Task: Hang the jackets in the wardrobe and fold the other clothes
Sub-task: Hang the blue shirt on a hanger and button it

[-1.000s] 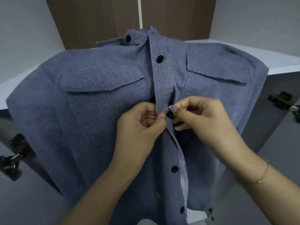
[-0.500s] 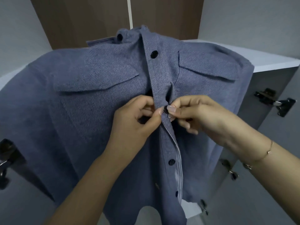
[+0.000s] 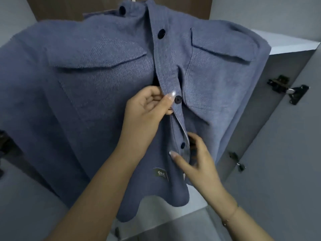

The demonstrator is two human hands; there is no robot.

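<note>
With the blue twill button-front jacket [image 3: 104, 87] hanging in front of the open wardrobe, the left hand [image 3: 145, 108] is pinching the placket beside a fastened button while the loosely spread right hand [image 3: 196, 160] is reaching for the next dark button [image 3: 182, 145], best kept taut and aligned.

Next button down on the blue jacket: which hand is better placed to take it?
Right hand: it's beside the lower button at the open placket. The left hand pinches the jacket higher, by the fastened button.

Bare forearms (thin bracelet [image 3: 225, 223], right wrist)
</note>
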